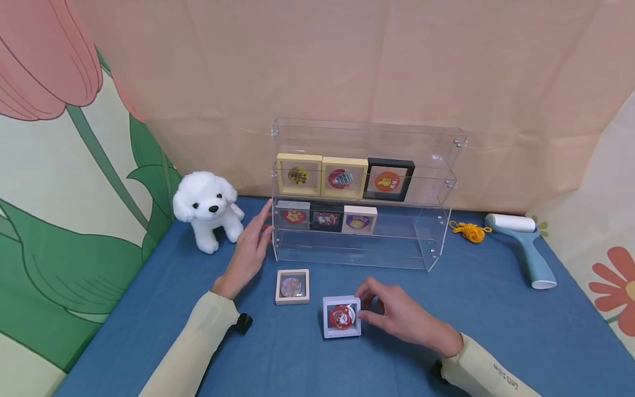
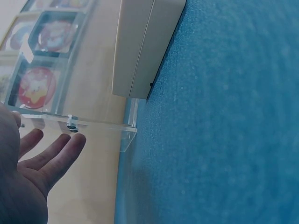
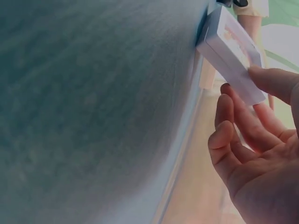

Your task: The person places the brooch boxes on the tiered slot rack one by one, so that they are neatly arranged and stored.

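My right hand pinches the right edge of a small pale lavender display frame holding a round red badge. In the right wrist view the thumb lies on the front of the frame, with fingers at its back and side. My left hand has its fingers extended against the left side of a clear acrylic display shelf. A cream frame with a pinkish round badge lies on the cloth between the hands, in front of the shelf.
Two yellow frames and a black frame stand on the upper tier; three smaller ones stand below. A white plush dog is at left. Orange yarn and a blue-handled lint roller lie right on the blue cloth.
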`<action>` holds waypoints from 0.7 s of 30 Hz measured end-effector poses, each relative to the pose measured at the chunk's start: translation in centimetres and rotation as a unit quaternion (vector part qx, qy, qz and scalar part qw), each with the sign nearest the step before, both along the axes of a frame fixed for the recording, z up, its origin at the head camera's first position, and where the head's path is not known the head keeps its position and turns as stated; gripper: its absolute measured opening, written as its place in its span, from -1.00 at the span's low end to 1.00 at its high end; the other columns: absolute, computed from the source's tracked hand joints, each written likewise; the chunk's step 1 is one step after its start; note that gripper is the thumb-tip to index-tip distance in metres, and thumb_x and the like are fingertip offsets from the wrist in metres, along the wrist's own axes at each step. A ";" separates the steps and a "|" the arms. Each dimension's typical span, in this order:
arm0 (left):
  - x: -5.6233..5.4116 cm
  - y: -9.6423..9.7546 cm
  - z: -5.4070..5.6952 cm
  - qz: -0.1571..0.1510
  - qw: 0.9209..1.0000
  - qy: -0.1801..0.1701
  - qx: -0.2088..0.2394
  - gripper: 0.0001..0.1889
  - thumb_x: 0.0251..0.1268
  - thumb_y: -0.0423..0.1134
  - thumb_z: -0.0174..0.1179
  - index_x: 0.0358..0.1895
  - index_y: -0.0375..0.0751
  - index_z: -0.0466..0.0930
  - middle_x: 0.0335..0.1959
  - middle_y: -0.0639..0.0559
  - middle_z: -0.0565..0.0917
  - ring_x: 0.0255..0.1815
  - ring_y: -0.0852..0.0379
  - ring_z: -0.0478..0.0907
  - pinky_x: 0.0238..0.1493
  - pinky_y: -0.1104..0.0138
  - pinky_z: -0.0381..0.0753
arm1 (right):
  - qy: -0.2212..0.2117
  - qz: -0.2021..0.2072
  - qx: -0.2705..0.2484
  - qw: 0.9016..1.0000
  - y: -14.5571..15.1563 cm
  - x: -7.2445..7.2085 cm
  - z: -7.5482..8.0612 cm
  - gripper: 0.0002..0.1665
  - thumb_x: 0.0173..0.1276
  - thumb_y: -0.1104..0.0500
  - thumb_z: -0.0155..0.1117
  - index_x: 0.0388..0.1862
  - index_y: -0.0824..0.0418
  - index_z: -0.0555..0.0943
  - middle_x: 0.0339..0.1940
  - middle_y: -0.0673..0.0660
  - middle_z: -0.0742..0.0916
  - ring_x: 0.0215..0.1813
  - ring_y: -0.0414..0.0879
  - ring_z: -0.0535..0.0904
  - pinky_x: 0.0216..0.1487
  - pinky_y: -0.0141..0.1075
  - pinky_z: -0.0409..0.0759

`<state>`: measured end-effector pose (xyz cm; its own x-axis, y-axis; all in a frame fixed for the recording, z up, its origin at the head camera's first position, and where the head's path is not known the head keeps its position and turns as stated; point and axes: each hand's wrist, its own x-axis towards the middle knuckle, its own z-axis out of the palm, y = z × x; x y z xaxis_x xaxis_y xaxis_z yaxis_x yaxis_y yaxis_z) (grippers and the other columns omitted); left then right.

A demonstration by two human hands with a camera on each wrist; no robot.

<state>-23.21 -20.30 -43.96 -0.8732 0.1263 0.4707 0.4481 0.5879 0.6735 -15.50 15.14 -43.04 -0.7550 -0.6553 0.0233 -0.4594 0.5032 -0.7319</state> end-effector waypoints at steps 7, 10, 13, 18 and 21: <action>-0.1 0.0 0.0 -0.001 1.000 0.000 0.002 -0.31 0.63 -0.25 -0.02 0.65 0.32 -0.05 0.33 -0.22 0.46 0.13 -0.15 0.60 0.09 -0.04 0.63 | 0.038 -0.006 -0.020 0.999 0.0 0.2 0.2 -0.78 0.42 0.08 0.40 -0.04 -0.11 0.58 -0.15 -0.22 0.70 -0.23 -0.23 0.60 -0.29 -0.33 0.59; 0.0 0.0 0.0 -0.001 1.000 0.001 0.003 -0.31 0.63 -0.25 -0.02 0.65 0.32 -0.05 0.33 -0.22 0.46 0.13 -0.15 0.60 0.09 -0.03 0.64 | 0.042 -0.006 -0.027 0.999 0.0 0.3 0.3 -0.81 0.42 0.08 0.40 -0.05 -0.12 0.61 -0.16 -0.23 0.71 -0.24 -0.23 0.60 -0.31 -0.33 0.58; 0.0 -0.1 0.0 0.000 1.000 0.000 0.003 -0.32 0.63 -0.25 -0.02 0.65 0.31 -0.05 0.34 -0.22 0.46 0.14 -0.14 0.60 0.09 -0.03 0.64 | 0.041 -0.006 -0.031 0.999 0.0 0.3 0.3 -0.82 0.42 0.07 0.41 -0.06 -0.13 0.62 -0.17 -0.23 0.71 -0.23 -0.23 0.60 -0.32 -0.33 0.57; 0.0 0.0 0.0 0.001 1.000 -0.001 0.003 -0.31 0.63 -0.25 -0.02 0.65 0.32 -0.05 0.35 -0.22 0.45 0.15 -0.15 0.59 0.11 -0.04 0.62 | 0.053 -0.008 -0.039 0.998 0.1 0.5 0.2 -0.83 0.42 0.03 0.40 -0.06 -0.15 0.63 -0.15 -0.24 0.71 -0.22 -0.24 0.59 -0.33 -0.32 0.56; -0.1 0.0 0.0 0.000 1.000 -0.002 0.003 -0.31 0.63 -0.26 -0.02 0.65 0.32 -0.05 0.35 -0.22 0.45 0.15 -0.16 0.59 0.12 -0.05 0.62 | 0.070 -0.013 -0.043 0.997 0.1 0.7 0.2 -0.83 0.42 0.01 0.39 -0.06 -0.15 0.64 -0.13 -0.24 0.70 -0.23 -0.25 0.56 -0.33 -0.31 0.55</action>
<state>-23.28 -20.29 -43.96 -0.8755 0.1230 0.4672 0.4445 0.5842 0.6791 -14.81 15.27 -42.80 -0.7565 -0.6272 0.1851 -0.5482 0.4538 -0.7026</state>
